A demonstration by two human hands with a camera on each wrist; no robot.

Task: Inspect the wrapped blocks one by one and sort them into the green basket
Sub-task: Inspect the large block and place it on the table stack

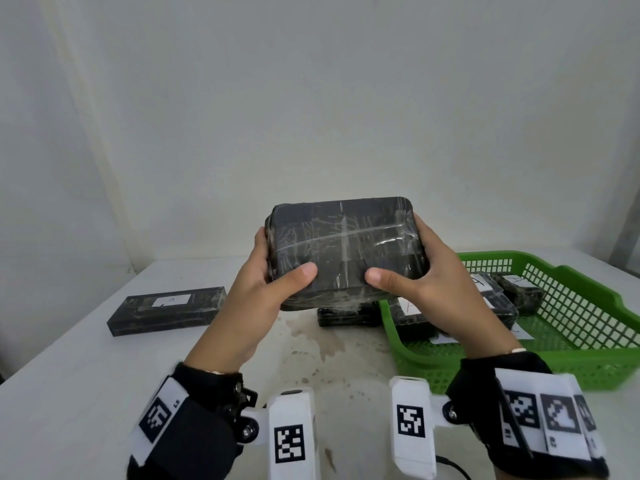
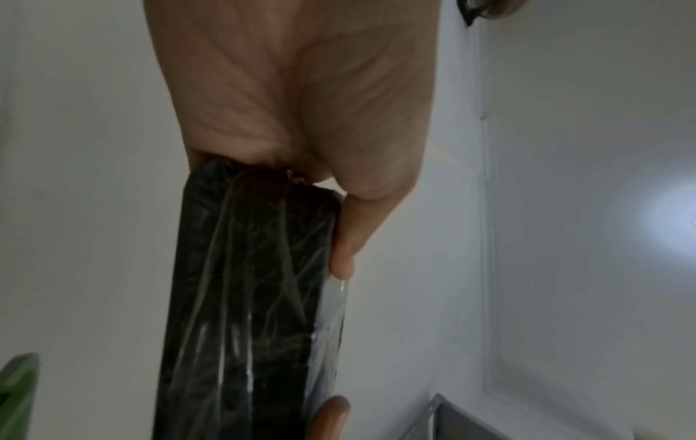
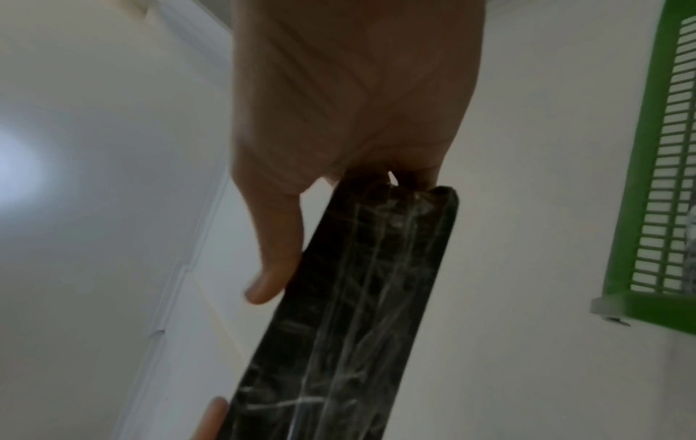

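Both hands hold up a black block wrapped in clear film above the table, its broad face tilted toward me. My left hand grips its left end, thumb on the near face and fingers behind. My right hand grips the right end the same way. The left wrist view shows the block's edge under the palm with the thumb along it. In the right wrist view the block runs down from the palm. The green basket sits at the right and holds several wrapped blocks.
A long wrapped block with a white label lies on the white table at the left. Another dark block lies under the held one, beside the basket's left wall. A white wall stands behind the table.
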